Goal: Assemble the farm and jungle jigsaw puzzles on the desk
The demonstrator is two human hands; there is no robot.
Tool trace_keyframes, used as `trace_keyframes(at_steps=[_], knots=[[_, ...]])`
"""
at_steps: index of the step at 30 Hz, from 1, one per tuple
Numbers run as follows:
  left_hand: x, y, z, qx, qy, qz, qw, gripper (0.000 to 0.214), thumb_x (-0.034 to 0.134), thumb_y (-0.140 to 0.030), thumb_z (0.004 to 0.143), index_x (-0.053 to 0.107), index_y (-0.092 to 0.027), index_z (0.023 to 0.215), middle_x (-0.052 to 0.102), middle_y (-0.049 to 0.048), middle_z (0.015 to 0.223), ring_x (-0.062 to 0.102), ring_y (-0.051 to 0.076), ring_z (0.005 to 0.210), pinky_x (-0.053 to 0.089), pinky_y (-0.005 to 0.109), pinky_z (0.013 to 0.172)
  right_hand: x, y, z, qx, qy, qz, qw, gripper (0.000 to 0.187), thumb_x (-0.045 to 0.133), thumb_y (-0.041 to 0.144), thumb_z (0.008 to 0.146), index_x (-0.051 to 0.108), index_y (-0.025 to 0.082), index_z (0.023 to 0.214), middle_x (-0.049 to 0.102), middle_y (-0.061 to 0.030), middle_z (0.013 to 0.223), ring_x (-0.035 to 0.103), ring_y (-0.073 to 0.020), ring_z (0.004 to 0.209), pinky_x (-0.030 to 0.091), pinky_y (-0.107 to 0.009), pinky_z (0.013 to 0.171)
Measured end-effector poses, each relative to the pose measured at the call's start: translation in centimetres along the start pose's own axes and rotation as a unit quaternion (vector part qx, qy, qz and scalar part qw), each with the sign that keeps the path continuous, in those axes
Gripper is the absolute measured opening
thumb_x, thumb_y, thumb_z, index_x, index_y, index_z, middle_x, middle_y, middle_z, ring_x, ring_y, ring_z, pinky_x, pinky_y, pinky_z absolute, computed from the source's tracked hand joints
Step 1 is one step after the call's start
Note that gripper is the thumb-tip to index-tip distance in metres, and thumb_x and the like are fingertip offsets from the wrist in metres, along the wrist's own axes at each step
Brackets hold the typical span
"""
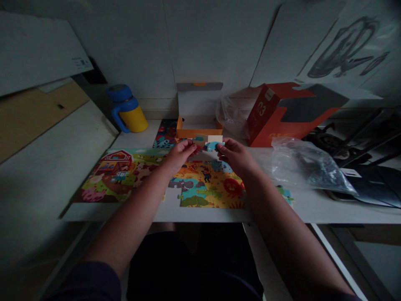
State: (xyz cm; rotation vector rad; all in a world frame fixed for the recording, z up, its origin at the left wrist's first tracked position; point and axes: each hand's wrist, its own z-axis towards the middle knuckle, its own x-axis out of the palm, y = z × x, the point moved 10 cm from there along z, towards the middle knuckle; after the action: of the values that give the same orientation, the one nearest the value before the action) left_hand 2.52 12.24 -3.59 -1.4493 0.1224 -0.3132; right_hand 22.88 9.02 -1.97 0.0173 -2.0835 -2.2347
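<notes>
My right hand (233, 154) pinches a light blue puzzle piece (212, 146) between thumb and fingers, above the upper edge of an animal puzzle (206, 190). Just left of it, my left hand (183, 152) has its fingertips pressed together; whatever they hold is blurred. Below both hands, the animal puzzle shows a hippo, a lion and a yellow ground, with a gap at its lower left. A farm puzzle (109, 177) with a red barn lies to the left, partly behind my left forearm. One loose piece (285, 193) shows beside my right forearm.
An open orange box (200, 133) stands behind the hands, with a dark picture puzzle (164, 133) beside it. A blue and yellow jug (130, 110) is at back left. Clear plastic bags (307, 165) and a red-orange box (282, 115) occupy the right side.
</notes>
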Motion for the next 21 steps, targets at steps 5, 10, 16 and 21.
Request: trace_keyframes(at_steps=[5,10,16,21], knots=[[-0.7,0.4,0.2,-0.004,-0.041,-0.046,0.998,0.042,0.092,-0.049,0.077,0.069,-0.017,0.093,0.071,0.0006,0.085,0.065,0.012,0.076,0.052,0.026,0.074,-0.1,1.0,0.0,-0.063,-0.059,-0.047,0.995,0.048,0.078,0.065,0.082,0.062,0.026,0.105,0.065,0.0014,0.082,0.060,-0.0168,0.074,0.050,-0.029,0.065],[-1.0,0.6,0.3,-0.018,-0.048,-0.072,0.996,0.037,0.090,-0.047,0.080,0.072,-0.018,0.094,0.073,0.0019,0.090,0.064,0.012,0.076,0.053,0.026,0.071,1.9,0.8,-0.3,-0.049,0.016,0.006,0.999,0.043,0.080,0.061,0.084,0.061,0.026,0.102,0.069,0.0011,0.087,0.066,-0.0169,0.080,0.054,-0.030,0.070],[2.3,0.4,-0.8,-0.085,0.077,-0.148,0.982,0.049,0.095,-0.054,0.073,0.076,-0.019,0.102,0.077,0.0087,0.102,0.072,0.023,0.089,0.061,0.037,0.078,5.4,-0.3,-1.4,0.029,0.133,0.067,0.988,0.042,0.083,0.055,0.083,0.067,0.026,0.108,0.074,-0.0004,0.100,0.069,-0.0159,0.084,0.057,-0.031,0.079],[0.5,-0.2,-0.2,-0.033,-0.001,-0.143,0.989,0.047,0.094,-0.053,0.074,0.075,-0.022,0.103,0.076,0.0044,0.097,0.069,0.017,0.081,0.058,0.030,0.071,4.7,-0.6,-0.6,0.004,0.080,0.060,0.995,0.045,0.083,0.059,0.080,0.064,0.026,0.103,0.072,0.0023,0.090,0.069,-0.0160,0.081,0.058,-0.030,0.075]])
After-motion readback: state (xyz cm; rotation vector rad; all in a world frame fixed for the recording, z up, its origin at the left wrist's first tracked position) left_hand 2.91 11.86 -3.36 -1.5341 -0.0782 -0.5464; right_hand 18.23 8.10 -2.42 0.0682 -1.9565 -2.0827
